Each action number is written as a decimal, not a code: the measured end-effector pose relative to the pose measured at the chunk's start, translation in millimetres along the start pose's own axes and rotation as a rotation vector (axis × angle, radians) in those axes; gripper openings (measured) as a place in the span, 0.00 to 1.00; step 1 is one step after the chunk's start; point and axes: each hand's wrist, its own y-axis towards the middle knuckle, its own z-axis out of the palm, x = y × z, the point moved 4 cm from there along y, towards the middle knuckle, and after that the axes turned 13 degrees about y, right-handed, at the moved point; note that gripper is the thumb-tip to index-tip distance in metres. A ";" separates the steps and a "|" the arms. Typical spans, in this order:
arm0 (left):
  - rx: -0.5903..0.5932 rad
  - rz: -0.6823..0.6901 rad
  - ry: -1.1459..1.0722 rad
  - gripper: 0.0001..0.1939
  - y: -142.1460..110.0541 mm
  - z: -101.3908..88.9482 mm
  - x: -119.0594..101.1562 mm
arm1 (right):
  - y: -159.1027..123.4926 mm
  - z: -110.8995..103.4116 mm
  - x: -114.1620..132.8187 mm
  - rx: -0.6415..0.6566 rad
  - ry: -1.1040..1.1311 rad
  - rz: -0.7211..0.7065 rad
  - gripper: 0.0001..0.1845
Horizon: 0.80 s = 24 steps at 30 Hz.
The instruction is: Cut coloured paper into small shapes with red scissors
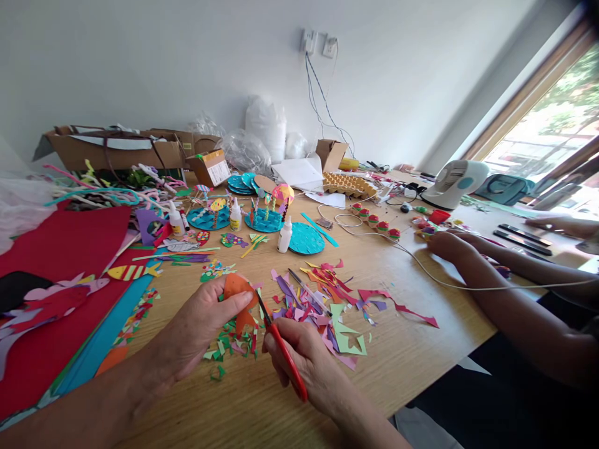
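My left hand (210, 312) pinches a piece of orange paper (236, 287) between thumb and fingers, above the wooden table. My right hand (299, 355) is closed round red-handled scissors (286, 358). The dark blades point up and away, with their tips at the right edge of the orange paper. Below the paper lie small green and red paper snippets (238, 343). Just right of the hands spreads a heap of purple, pink and red paper scraps (299, 299), with a light green offcut (345, 330) at its near side.
Glue bottles (284, 237) stand by blue painted discs (306, 239). Coloured paper sheets (65, 262) and a yellow striped paper fish (133, 272) lie left. A white cable (421, 268) crosses the right side, near another person's arms (482, 280). Boxes (116, 153) and a white fan (456, 184) stand farther back.
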 end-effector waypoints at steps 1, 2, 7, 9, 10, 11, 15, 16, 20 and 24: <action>-0.003 -0.003 0.003 0.09 -0.1 -0.6 0.1 | 0.1 -0.2 -0.1 0.003 0.001 -0.001 0.17; -0.003 -0.006 0.005 0.09 -0.2 -1.0 0.0 | 0.1 -0.4 -0.2 0.006 -0.001 -0.002 0.17; 0.016 -0.040 -0.004 0.08 -1.1 -1.6 -1.2 | -0.8 -1.7 -0.3 0.022 -0.049 0.008 0.18; 0.016 -0.041 0.004 0.08 -1.1 -2.2 -1.5 | -1.3 -2.2 0.5 0.027 -0.073 0.005 0.18; 0.014 -0.040 0.010 0.08 -0.9 -2.8 -1.1 | -1.5 -2.4 1.1 0.029 -0.082 0.001 0.19; 0.013 -0.041 0.015 0.08 -0.5 -3.5 -0.4 | -1.7 -2.6 1.7 0.032 -0.091 -0.006 0.19; 0.037 -0.052 0.029 0.07 1.2 -5.7 4.0 | -1.6 -2.6 4.0 0.044 -0.117 -0.040 0.20; 0.051 -0.055 0.032 0.07 1.4 -6.0 4.9 | -1.5 -2.6 4.3 0.046 -0.119 -0.047 0.20; 0.096 -0.055 0.042 0.07 0.4 -6.2 5.2 | -1.4 -2.8 6.4 0.053 -0.139 -0.054 0.18; 0.131 -0.055 0.025 0.08 -2.4 -3.9 3.4 | -2.0 -2.0 9.4 0.073 -0.151 -0.035 0.15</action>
